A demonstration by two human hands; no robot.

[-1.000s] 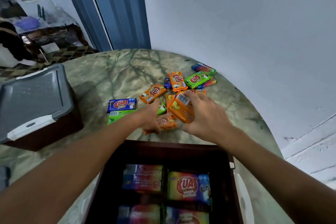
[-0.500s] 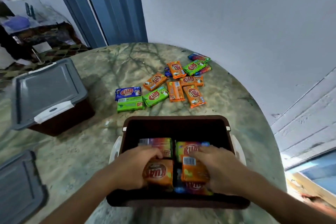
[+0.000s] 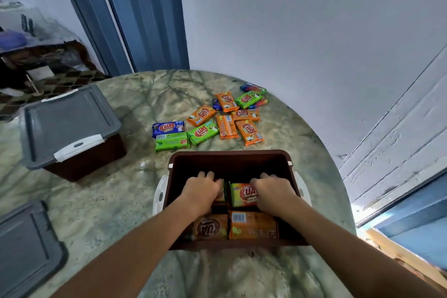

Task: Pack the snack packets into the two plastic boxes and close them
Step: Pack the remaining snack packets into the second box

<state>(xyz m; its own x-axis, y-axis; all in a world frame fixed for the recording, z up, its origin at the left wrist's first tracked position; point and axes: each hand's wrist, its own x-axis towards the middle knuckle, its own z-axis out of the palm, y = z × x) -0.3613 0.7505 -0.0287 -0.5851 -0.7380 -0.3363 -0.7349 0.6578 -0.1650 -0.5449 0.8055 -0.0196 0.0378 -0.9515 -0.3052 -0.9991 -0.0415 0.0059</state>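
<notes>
I see both hands down inside the open brown box (image 3: 232,158), which sits on the marble table (image 3: 121,201) right in front of me. My left hand (image 3: 202,192) lies palm down over the packets in the far left part of the box, its fingers bent at the far end; whether that grip is clamped on a packet I cannot tell. My right hand (image 3: 273,192) lies the same way on the far right, partly covering a yellow-green packet (image 3: 242,195), and its grip is just as unclear to me. Nearer to me in the box lie two orange packets (image 3: 252,225) side by side. Beyond the box a loose scatter of snack packets (image 3: 226,116), orange, green and blue, rests on the table. To the left stands the second box (image 3: 87,162), its grey lid (image 3: 67,123) on. Another grey lid (image 3: 26,247) lies at the near left edge.
</notes>
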